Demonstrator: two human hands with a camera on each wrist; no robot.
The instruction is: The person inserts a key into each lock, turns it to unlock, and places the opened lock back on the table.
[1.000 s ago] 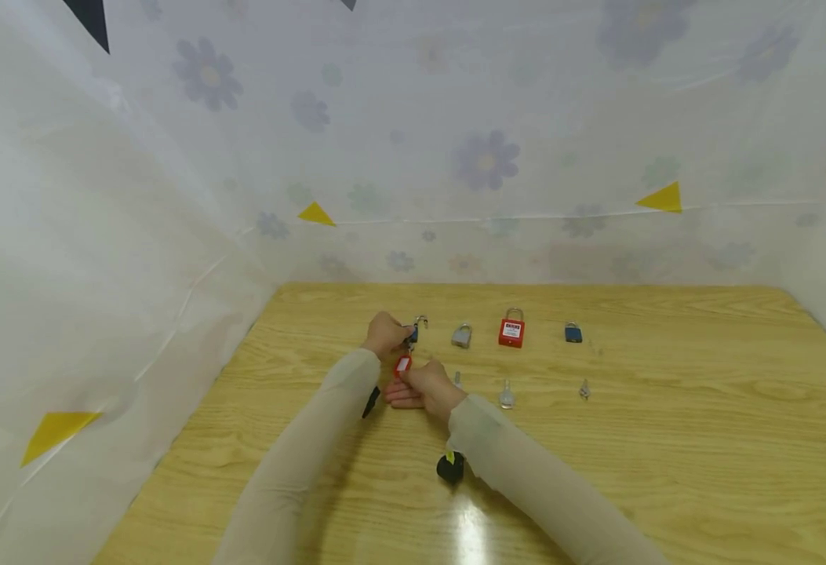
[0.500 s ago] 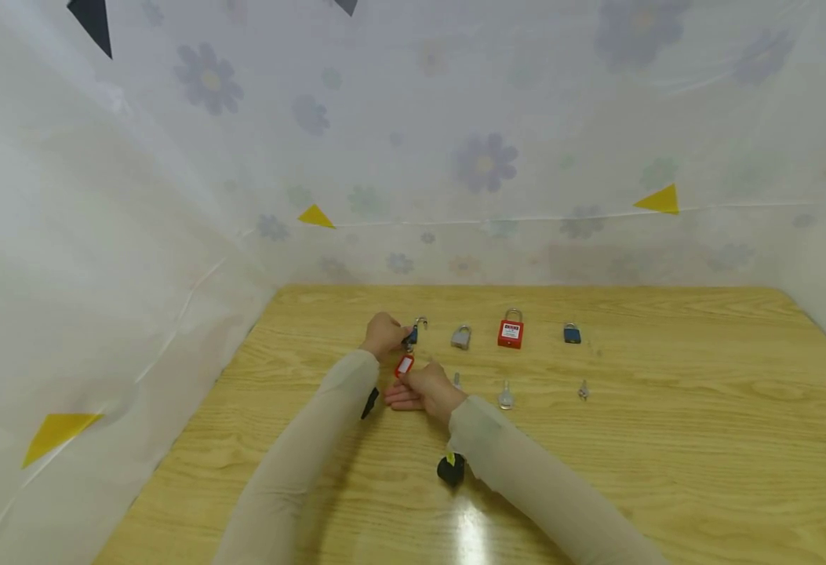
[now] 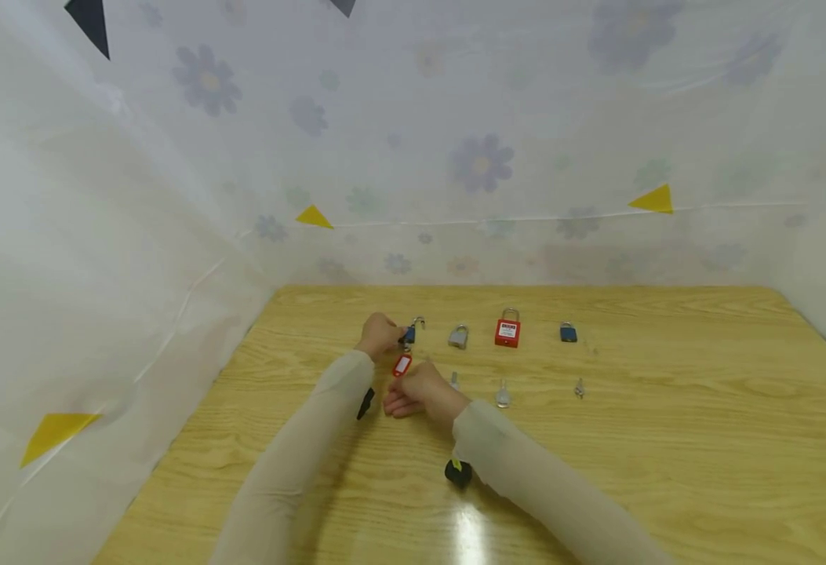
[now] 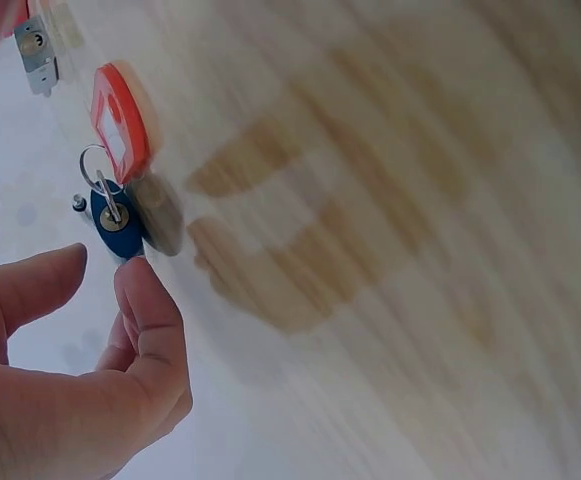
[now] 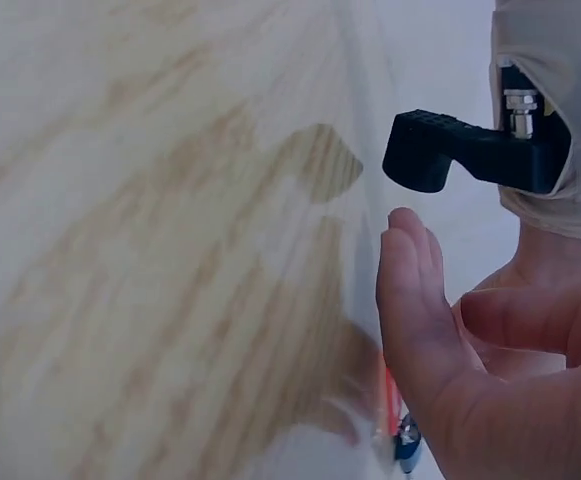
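- One wooden table (image 3: 667,439) is carrying everything, with flowered sheeting (image 3: 483,118) hanging round three sides of it.
- Two sleeved arms are reaching in over the near edge; a black mount is showing at each wrist.
- Four padlocks are lying in a row near the far edge: a small blue lock (image 3: 409,333) at the left end with its shackle swung open, then a grey lock (image 3: 458,337), a red lock (image 3: 507,329) and another blue lock (image 3: 568,333).
- Three loose keys (image 3: 502,394) are lying in a second row nearer the person, one of them half hidden behind the right hand.
- One red tag (image 3: 402,365) is hanging by a ring from the key standing in the small blue lock (image 4: 120,225), lying between the two hands.
- The left hand (image 3: 380,335) is sitting just left of that lock, thumb and forefinger curled toward each other; in the left wrist view the fingertips (image 4: 142,285) are touching the blue body and pinching it lightly.
- The right hand (image 3: 416,390) is resting on the table just below the tag, fingers loosely bent and relaxed, gripping nothing; in the right wrist view the tag and lock are peeking out just past its fingertips (image 5: 402,250).
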